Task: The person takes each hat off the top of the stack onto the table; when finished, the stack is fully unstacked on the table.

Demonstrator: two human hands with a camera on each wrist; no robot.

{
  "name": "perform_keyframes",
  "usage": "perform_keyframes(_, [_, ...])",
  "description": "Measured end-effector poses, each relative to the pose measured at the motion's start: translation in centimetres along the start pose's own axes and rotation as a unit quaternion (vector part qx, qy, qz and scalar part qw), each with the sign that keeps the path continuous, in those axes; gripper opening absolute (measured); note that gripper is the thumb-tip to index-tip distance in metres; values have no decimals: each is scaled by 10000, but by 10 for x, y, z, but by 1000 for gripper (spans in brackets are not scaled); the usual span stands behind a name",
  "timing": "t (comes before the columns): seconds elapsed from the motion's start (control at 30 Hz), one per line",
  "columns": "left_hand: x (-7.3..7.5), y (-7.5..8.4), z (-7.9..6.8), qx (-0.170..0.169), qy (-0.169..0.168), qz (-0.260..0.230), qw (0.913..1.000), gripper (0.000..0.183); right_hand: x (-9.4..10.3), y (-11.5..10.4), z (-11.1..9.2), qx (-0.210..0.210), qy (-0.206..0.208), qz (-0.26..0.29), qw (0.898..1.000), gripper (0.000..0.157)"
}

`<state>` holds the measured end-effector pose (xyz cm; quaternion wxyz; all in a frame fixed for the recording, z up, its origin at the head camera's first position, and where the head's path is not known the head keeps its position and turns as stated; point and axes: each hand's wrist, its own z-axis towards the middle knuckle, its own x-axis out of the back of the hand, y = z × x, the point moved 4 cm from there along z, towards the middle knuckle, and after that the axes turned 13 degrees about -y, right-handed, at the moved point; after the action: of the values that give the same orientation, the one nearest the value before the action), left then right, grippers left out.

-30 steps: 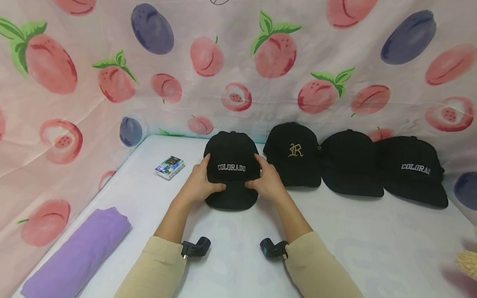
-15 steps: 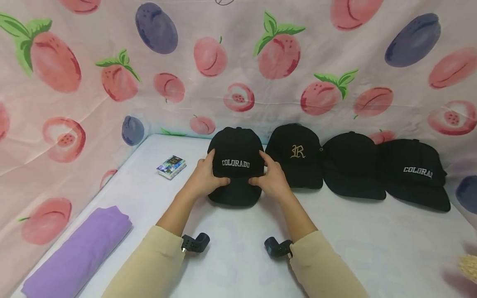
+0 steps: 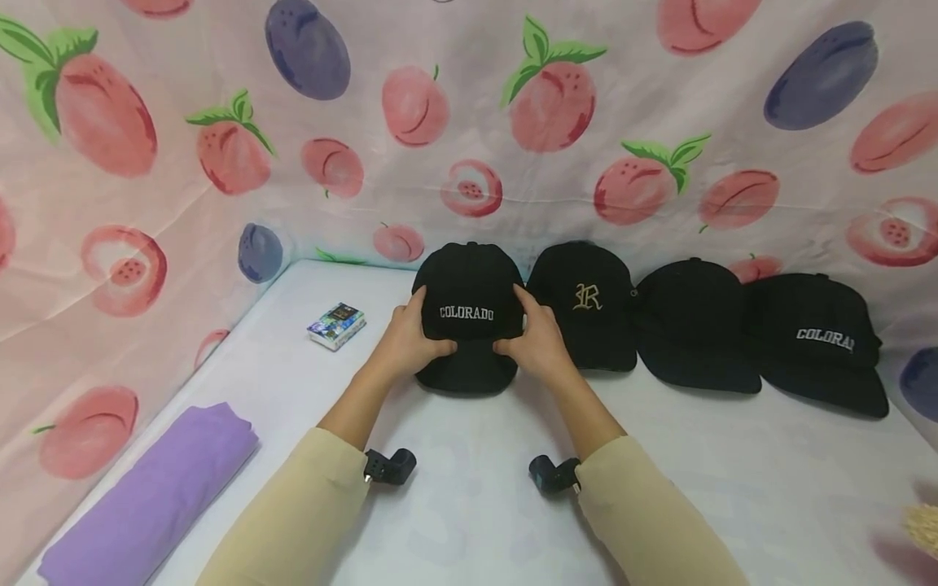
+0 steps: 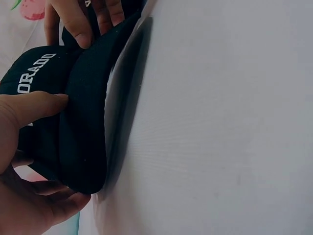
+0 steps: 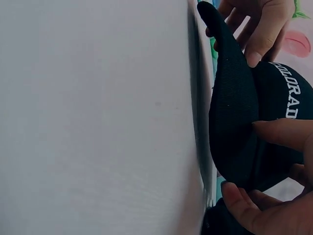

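A black baseball cap point(image 3: 472, 281) with white COLORADO lettering faces me, crown up, in the head view. My left hand point(image 3: 406, 338) grips its left side, thumb on the brim and fingers along the crown. On the other side my right hand point(image 3: 538, 334) holds it the same way. In the left wrist view the brim point(image 4: 88, 117) is close over the white surface, with a dark shadow alongside it. The right wrist view shows fingertips point(image 5: 234, 196) curled under the brim's edge. Just right of it stands a black cap point(image 3: 586, 334) with a gold letter.
Farther right in the row are a plain black cap point(image 3: 696, 325) and another COLORADO cap point(image 3: 813, 350). A small colourful box point(image 3: 337, 325) lies left, a purple folded bundle point(image 3: 150, 496) front left. Fruit-printed cloth point(image 3: 557, 187) hangs behind the white table point(image 3: 469, 488).
Both hands have moved the held cap away from me, toward the back cloth, and up beside the gold-letter cap. The grip looks the same; the other things stay put.
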<state>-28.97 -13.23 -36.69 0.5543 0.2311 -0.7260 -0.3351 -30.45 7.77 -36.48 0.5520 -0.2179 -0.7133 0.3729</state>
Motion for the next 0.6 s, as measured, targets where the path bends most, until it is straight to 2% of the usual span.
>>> perform_keyframes(0.33, [6,1,15,-55,98,-121,9999,106,3,1,14,-49,11,53,10000,100])
perform_keyframes(0.6, [9,-9,29,3,125,-238,9996,103,0,5,28,-101,-82,115,9998,101])
